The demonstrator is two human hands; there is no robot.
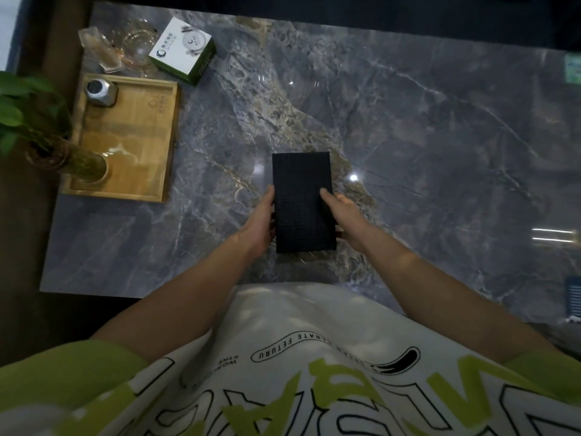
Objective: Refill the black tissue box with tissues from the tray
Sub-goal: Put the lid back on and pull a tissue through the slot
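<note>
Black tissue box (302, 202): located at centre frame over the grey marble table (440, 136), long axis running away from the person, textured face up. Whether it rests on the surface or is lifted cannot be told.

Left hand (259, 221): grips the box's left long edge, thumb lying along the side, fingers hidden beneath.

Right hand (347, 220): grips the right long edge, thumb laid on the top face, fingers out of sight below.

Wooden tray (138, 127): left of frame, well apart from the box, carrying a hexagonal metal canister (100, 91) and a glass vase (85, 166) with green leaves.

White and green carton (182, 50) and clear glassware (135, 42): upper left, beyond the tray.
</note>
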